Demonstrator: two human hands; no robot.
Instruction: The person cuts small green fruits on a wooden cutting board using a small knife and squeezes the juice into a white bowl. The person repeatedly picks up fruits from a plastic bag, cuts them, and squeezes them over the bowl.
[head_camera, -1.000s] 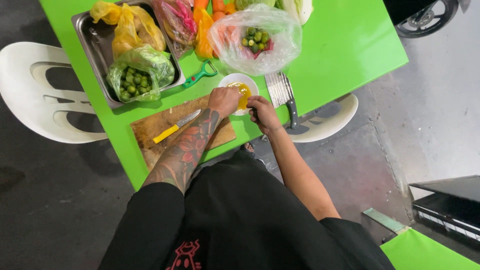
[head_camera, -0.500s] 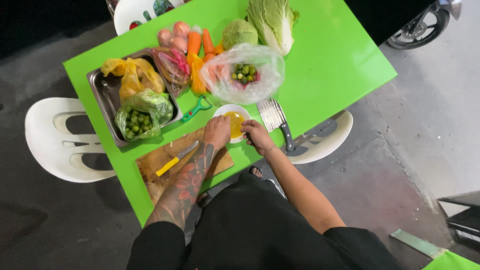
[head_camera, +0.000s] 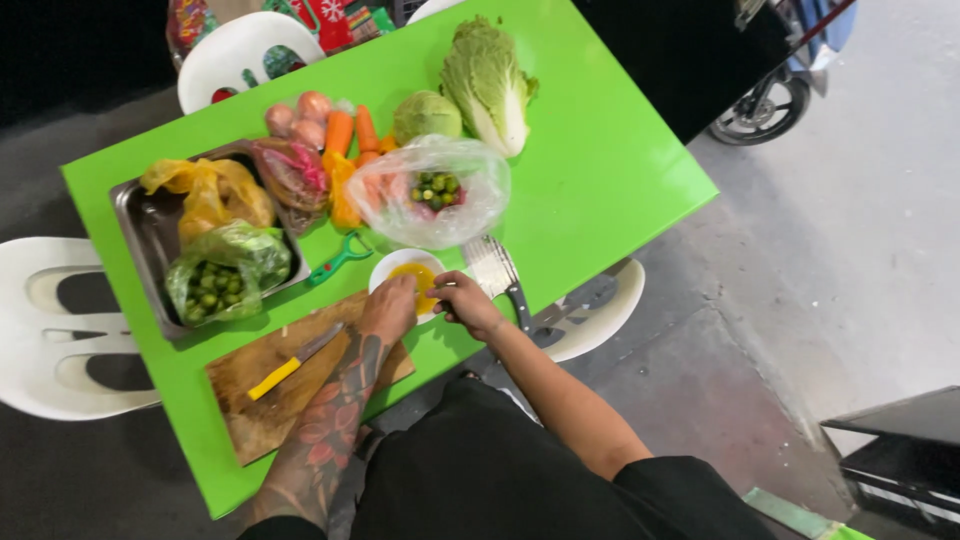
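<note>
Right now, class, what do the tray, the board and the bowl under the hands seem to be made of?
Tray: likely steel, grey with a dull sheen and pressed rim. Board: wood, brown with visible grain, matt and worn. Bowl: white, smooth and glossy, ceramic or plastic; the look leaves it open. The left hand and right hand meet at its rim.

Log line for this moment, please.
left hand: at small white bowl | right hand: at bowl rim | knife: on cutting board

Outdoor food-prep spot: green table (head_camera: 600, 170), plastic chairs (head_camera: 60, 330), concrete floor (head_camera: 860, 250), motorbike (head_camera: 780, 90).
</note>
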